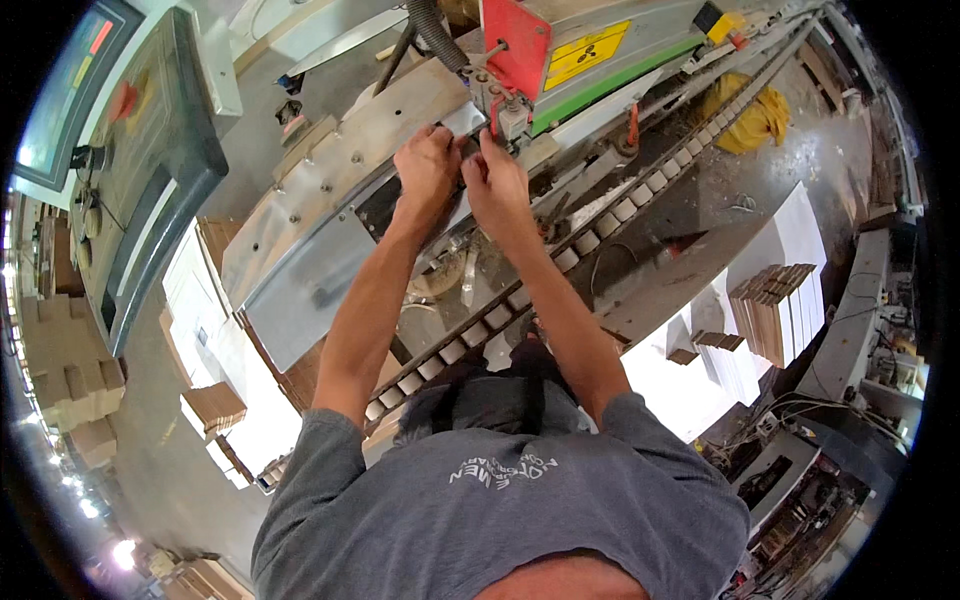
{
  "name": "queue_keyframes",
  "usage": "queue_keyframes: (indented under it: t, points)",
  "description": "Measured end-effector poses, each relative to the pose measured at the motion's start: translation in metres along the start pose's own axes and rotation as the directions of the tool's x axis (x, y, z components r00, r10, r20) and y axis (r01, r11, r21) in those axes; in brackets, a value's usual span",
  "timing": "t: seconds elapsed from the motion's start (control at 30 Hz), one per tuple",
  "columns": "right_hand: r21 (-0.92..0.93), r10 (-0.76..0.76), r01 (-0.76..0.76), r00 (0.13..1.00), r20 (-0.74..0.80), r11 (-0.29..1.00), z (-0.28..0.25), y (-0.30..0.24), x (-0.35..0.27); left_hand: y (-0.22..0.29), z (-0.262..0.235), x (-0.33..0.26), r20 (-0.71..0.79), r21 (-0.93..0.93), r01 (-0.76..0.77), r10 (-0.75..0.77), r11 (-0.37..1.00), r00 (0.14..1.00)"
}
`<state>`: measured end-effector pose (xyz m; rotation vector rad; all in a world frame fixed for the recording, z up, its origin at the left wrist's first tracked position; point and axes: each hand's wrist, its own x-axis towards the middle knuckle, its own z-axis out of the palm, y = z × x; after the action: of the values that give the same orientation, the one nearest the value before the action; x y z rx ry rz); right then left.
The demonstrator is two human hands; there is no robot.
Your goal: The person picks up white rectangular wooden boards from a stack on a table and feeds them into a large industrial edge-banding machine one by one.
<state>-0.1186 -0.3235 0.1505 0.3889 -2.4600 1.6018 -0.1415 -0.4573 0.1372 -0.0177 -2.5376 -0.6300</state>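
Note:
Both of my arms reach forward over a long machine with a bare metal plate (pixel 310 290). My left hand (pixel 428 165) is closed, fingers curled down at the plate's far end, beside a small shiny metal piece (pixel 463 119). Close by on the right, my right hand (pixel 498 190) is also closed, thumb and fingers pinched together. Whatever either hand holds is too small or hidden to make out. Just beyond the fingers sits a metal machine head (pixel 513 118) with red parts. A dark opening (pixel 380 207) in the machine lies beside my left wrist.
A red plate (pixel 517 45) and a ribbed hose (pixel 436 38) rise behind the machine head. A roller track (pixel 640 195) runs diagonally between me and the machine. White panels (pixel 690 380) and stacked boards (pixel 775 315) stand right. A control console (pixel 150 170) stands left.

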Motion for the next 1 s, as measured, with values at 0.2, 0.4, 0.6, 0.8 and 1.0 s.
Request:
queue_keyframes:
  t: [0.2,0.4,0.6,0.8,1.0]
  points:
    - [0.181,0.04,-0.054,0.996,0.08,0.982,-0.043,-0.038,-0.08,0.006,-0.001,0.026,0.033,-0.026,-0.047,0.048,0.999,0.998]
    - [0.063,0.22,-0.219,0.975,-0.014,0.974,-0.126,-0.018,-0.161,0.035,-0.109,-0.079,0.117,-0.292,0.169,-0.14,0.941,0.983]
    - [-0.302,0.474,-0.497,0.867,-0.152,0.813,-0.231,0.019,-0.253,0.053,-0.126,-0.165,0.188,-0.414,0.136,-0.062,0.9,0.98]
    - [-0.726,0.241,-0.487,0.873,-0.425,0.485,-0.339,0.051,-0.33,0.107,-0.102,-0.188,0.398,-0.532,0.201,0.033,0.823,0.917]
    - [-0.816,0.286,-0.437,0.894,-0.345,0.379,-0.36,0.101,-0.347,0.109,-0.095,-0.181,0.366,-0.553,0.117,0.115,0.825,0.923]
